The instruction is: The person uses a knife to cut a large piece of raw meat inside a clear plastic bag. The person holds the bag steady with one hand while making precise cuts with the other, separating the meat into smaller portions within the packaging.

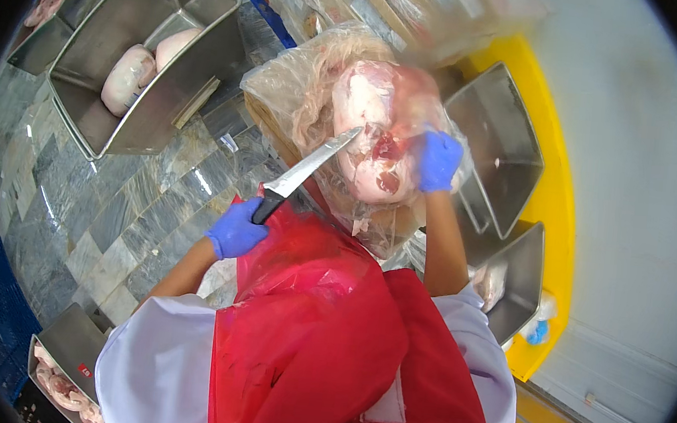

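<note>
A long knife [310, 163] with a black handle is in my blue-gloved left hand [237, 228], the fingers closed round the handle. Its blade slants up to the right, and the tip meets a large piece of raw meat [369, 93] near a dark red patch. The meat is pale with fat and pink to red in places. It lies on crumpled clear plastic [302, 71] over a cardboard box [269, 125]. Against the meat's right edge, my blue-gloved right hand [439, 161] is closed, its fingertips slightly blurred and partly hidden.
A deep metal bin [203, 6] with pale meat pieces stands at the left, and another metal bin [71, 317] at the lower left. More metal bins [514, 138] line the right, beside a yellow barrier [558, 231]. Wrapped boxes [365, 4] are at the back. Wet grey tiles [95, 230] cover the floor.
</note>
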`<state>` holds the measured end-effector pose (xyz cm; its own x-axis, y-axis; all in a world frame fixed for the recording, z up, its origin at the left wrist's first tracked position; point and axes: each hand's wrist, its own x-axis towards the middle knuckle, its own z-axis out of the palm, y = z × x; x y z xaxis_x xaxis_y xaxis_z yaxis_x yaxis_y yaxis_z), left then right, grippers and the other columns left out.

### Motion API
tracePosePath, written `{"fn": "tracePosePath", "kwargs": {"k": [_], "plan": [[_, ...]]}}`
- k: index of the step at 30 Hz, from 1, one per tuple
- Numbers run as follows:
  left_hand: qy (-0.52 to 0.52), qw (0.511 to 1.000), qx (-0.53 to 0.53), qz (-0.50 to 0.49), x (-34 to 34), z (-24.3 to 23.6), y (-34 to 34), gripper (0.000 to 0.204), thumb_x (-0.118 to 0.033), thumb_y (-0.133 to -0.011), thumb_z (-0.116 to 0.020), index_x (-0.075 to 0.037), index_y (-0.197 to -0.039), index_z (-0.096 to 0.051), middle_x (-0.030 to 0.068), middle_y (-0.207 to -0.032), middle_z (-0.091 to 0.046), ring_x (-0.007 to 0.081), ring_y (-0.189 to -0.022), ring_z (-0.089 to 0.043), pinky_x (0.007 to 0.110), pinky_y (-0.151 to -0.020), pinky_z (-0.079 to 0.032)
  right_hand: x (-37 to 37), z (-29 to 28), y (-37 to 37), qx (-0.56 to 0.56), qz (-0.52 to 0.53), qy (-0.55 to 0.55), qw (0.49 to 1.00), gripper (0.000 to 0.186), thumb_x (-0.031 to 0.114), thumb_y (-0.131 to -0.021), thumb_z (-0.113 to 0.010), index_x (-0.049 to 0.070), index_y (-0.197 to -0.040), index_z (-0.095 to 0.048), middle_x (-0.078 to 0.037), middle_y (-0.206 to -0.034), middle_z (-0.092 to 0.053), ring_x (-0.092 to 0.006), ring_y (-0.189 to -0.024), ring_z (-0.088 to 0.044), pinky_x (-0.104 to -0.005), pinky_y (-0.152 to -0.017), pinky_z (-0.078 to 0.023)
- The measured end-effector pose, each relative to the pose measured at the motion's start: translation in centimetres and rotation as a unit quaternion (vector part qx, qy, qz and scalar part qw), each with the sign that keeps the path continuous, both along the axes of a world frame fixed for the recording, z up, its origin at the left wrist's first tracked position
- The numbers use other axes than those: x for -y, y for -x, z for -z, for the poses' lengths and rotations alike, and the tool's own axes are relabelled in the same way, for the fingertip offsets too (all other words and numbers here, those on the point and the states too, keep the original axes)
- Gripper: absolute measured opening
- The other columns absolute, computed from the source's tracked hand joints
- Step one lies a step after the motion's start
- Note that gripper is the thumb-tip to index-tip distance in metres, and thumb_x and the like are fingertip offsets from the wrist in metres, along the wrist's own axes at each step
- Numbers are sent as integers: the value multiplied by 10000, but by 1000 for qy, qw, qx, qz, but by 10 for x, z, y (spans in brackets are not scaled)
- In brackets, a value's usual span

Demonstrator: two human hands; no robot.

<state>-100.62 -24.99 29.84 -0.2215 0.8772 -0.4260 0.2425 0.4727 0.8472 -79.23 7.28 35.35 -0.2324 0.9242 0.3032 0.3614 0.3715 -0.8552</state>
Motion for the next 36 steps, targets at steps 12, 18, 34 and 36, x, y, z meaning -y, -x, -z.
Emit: {"fn": "tracePosePath", "kwargs": {"k": [12,18,34,36], "plan": [[18,986,-147,-78,-94,21,78,375,-264,-858,-647,-7,-1124,-582,304,-899,-671,471,-841,-663,517,-756,-514,6,15,-44,30,-13,-4,999,380,55,-860,-721,44,-571,-474,37,-574,-371,-72,-571,-339,-323,-507,-302],[12,927,-369,68,-199,74,92,380,-347,-870,-639,-81,-1141,-618,262,-1039,-699,446,-973,-676,540,-847,-529,17,3,-66,48,13,18,999,321,18,-801,-704,25,-575,-475,-4,-561,-360,-71,-560,-366,-326,-504,-312],[-140,894,-426,2,-255,-52,-167,1093,-607,-795,-672,61,-1553,-255,349,-1582,-280,519,-1495,-224,703,-1181,-63,4,-3,-91,91,-78,-74,990,269,145,-773,-753,78,-556,-609,-117,-539,-564,-289,-485,-548,-414,-527,-427],[-145,893,-426,-11,-255,-42,-169,1065,-590,-816,-656,61,-1555,-250,335,-1592,-274,504,-1506,-209,690,-1188,-61,-2,-1,-93,125,-120,-189,967,285,157,-780,-758,89,-553,-598,-116,-541,-557,-297,-495,-546,-427,-532,-427]]}}
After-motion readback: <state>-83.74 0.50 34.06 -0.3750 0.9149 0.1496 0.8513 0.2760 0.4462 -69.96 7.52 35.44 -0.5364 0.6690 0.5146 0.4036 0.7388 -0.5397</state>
